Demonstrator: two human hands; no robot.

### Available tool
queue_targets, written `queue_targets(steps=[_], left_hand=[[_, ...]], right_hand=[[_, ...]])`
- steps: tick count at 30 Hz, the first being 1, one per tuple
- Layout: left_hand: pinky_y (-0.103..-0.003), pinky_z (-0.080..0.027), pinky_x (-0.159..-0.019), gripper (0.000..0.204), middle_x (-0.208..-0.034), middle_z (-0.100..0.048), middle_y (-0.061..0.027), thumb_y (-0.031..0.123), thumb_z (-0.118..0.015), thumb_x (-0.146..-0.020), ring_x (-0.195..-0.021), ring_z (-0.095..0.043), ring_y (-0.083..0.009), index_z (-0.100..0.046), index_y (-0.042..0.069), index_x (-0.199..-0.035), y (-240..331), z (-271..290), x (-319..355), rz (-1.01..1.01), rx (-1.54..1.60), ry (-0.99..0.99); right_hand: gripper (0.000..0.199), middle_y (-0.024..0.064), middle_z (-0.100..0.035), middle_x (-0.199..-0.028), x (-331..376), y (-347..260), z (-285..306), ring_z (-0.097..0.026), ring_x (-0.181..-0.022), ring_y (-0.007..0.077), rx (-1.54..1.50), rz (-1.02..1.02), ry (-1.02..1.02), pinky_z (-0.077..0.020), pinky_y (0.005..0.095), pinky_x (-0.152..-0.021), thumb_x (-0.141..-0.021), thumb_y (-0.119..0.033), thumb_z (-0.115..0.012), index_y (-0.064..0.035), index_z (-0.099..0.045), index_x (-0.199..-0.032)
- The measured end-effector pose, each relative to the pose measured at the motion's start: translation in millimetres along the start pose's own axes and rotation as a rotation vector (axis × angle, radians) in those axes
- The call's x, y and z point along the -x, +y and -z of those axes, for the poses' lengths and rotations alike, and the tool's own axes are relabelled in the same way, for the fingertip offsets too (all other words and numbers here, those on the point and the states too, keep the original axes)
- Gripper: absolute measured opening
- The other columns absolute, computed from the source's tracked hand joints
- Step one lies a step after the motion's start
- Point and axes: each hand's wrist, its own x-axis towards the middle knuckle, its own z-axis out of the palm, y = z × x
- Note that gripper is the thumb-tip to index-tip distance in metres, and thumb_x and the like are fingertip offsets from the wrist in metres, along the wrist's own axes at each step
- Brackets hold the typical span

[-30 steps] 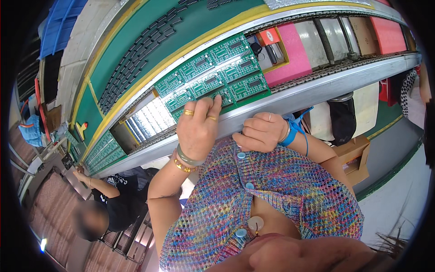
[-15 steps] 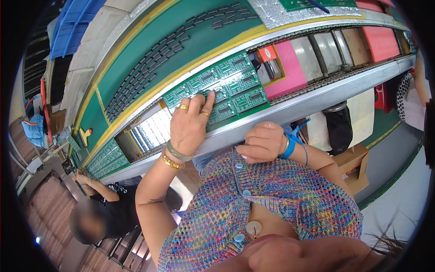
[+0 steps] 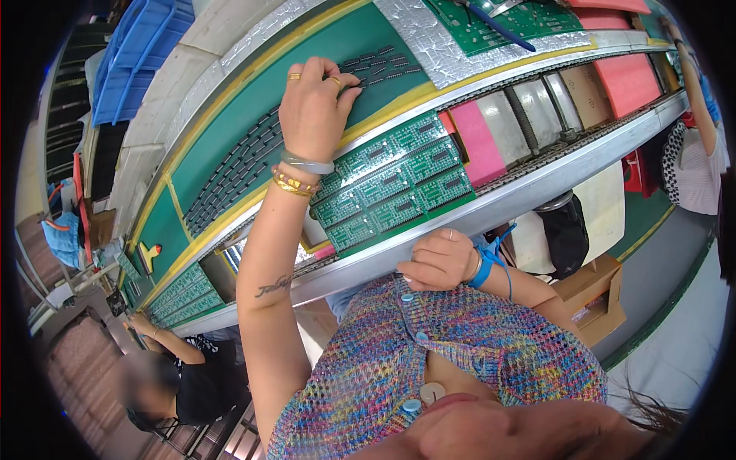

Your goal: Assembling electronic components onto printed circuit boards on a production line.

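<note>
My left hand (image 3: 314,107) reaches over the green mat (image 3: 245,123), its fingers curled and thumb and forefinger close together at the black IC chips (image 3: 383,65). What lies between those fingertips is hidden. Several rows of such chips (image 3: 238,172) spread across the mat beside my wrist. Below my left wrist, a green circuit board panel (image 3: 395,184) with chips and pin rows on it rests across the conveyor rails. My right hand (image 3: 438,261) is curled closed in front of my chest, a blue strap (image 3: 491,261) at its wrist; its palm side is hidden.
A metal rail (image 3: 537,188) runs along the near side of the conveyor. Blue-handled pliers (image 3: 498,29) lie on a green board at the back right. More circuit boards (image 3: 184,295) sit on the line at left, near a co-worker's hands (image 3: 142,326). Blue bins (image 3: 142,61) stand far left.
My left hand has left the circuit board panel and moved away from me to the chips on the mat. The panel has shifted right along the rails. My right hand stays closed.
</note>
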Motion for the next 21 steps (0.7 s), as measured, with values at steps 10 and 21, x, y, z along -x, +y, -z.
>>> queue_targets(steps=[10,21], left_hand=[[-0.036,-0.048,-0.07,0.009,-0.086,-0.058,-0.0022,0.016,-0.076,-0.071,-0.085,-0.055,-0.0258,-0.073,0.012,-0.079,1,7,1,-0.018,0.021,0.011],[-0.035,-0.046,-0.07,0.015,-0.084,-0.056,-0.0026,0.007,-0.078,-0.066,-0.083,-0.053,-0.0247,-0.07,0.008,-0.08,18,55,105,0.12,-0.015,-0.057]], right_hand=[[0.015,-0.003,-0.054,-0.069,-3,-1,0,-0.057,-0.066,0.0129,0.006,0.017,-0.001,-0.0444,0.0247,-0.062,-0.077,-0.023,-0.066,-0.0116,-0.067,-0.087],[0.018,-0.0034,-0.055,-0.071,-2,-4,2,-0.058,-0.071,0.0129,0.03,0.037,-0.08,-0.043,0.0258,-0.064,-0.082,-0.028,-0.064,-0.0128,-0.068,-0.09]])
